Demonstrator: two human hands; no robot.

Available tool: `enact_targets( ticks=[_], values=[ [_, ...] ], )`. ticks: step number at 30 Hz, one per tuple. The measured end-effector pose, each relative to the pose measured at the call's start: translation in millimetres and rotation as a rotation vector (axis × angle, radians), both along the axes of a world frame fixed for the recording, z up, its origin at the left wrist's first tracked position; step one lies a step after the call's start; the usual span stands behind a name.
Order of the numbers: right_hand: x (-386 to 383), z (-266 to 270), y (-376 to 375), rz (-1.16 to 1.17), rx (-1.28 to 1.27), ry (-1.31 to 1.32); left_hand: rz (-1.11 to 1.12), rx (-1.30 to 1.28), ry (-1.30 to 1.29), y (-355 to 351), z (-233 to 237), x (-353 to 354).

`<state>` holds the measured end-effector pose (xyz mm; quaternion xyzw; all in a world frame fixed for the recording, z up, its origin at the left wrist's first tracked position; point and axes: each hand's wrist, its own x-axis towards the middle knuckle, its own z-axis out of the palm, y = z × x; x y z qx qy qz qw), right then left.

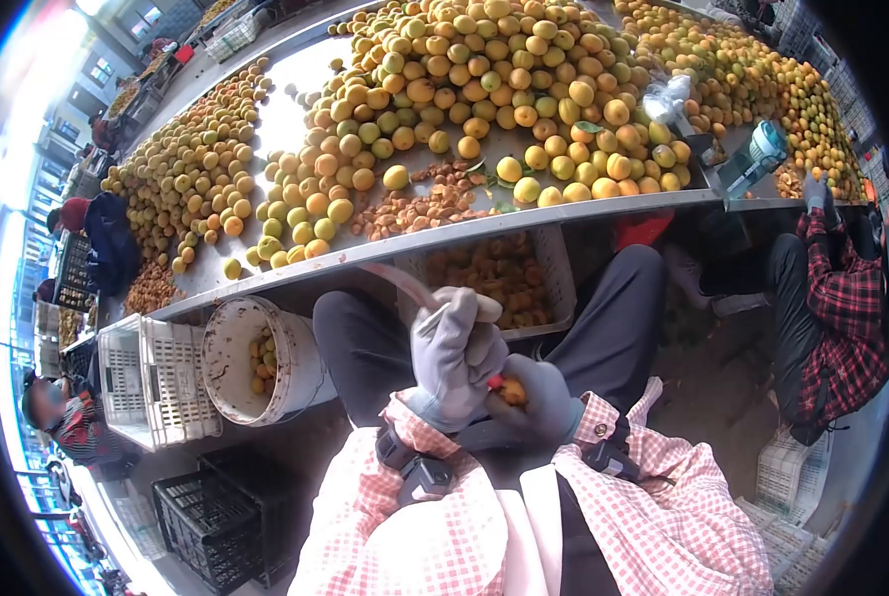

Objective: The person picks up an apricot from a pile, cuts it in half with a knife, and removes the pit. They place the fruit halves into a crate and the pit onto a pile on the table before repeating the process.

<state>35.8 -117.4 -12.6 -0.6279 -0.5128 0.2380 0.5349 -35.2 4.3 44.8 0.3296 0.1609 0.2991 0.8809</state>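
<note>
My left hand (452, 348), in a pale grey glove, is closed in front of my lap. It grips what looks like a knife; its thin, blurred blade (405, 283) points up and left, and a small red end (495, 381) shows below the fist. My right hand (546, 399), also gloved, is curled around an apricot (511, 391) just below and right of the left fist. Beyond both hands, a crate (562, 278) of cut apricot pieces (499, 278) stands between my knees, partly under the table edge.
Apricots (464, 70) are heaped on the metal table (365, 253), with a pile of brown pits (420, 211) near its edge. A white bucket (300, 363) and white crate (156, 382) stand left. A bottle (757, 159) sits right, near a person in a plaid shirt (847, 318).
</note>
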Motion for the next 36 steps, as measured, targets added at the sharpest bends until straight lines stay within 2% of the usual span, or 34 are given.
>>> enact_targets(
  ticks=[2,6,8,9,11,12,14,15,17,18,20,21,23,29,33,36],
  values=[
    [8,-9,1,0.007,0.066,-0.2,-0.006,-0.124,0.107,1,-7,4],
    [6,-19,3,-0.026,0.021,-0.215,0.007,-0.094,0.199,5,-17,7],
    [6,-25,4,-0.001,0.036,0.159,0.013,-0.054,0.211,4,-18,10],
    [12,-24,4,0.0,0.037,0.157,0.018,-0.016,0.223,4,-19,11],
    [28,-23,4,0.271,-0.368,1.297,0.028,-0.058,0.179,8,-20,12],
    [27,-24,3,0.265,-0.369,1.296,0.035,-0.101,0.139,10,-21,13],
    [22,-28,3,0.268,-0.25,1.457,0.02,-0.047,0.096,22,-27,9],
    [20,-15,7,0.269,-0.251,1.458,0.03,-0.028,0.076,26,-28,7],
    [17,16,11,0.125,-0.238,1.526,0.047,-0.049,0.049,30,-28,2],
    [20,10,10,0.125,-0.239,1.526,0.058,-0.07,0.018,33,-27,0],
    [28,-5,8,0.292,-0.189,1.27,0.067,-0.059,-0.017,40,-26,-6],
    [29,-8,8,0.289,-0.189,1.266,0.077,-0.046,-0.05,43,-25,-9],
    [32,-9,10,0.146,-0.265,1.188,0.089,-0.055,-0.064,48,-25,-14],
    [47,-11,46,0.02,-0.218,1.068,0.094,-0.088,-0.027,51,-32,-21],
    [63,-8,86,-0.006,-0.092,0.974,0.104,-0.104,0.01,50,-33,-24],
    [82,-2,122,-0.107,-0.141,0.918,0.109,-0.129,0.0,53,-38,-27]
  ],
)
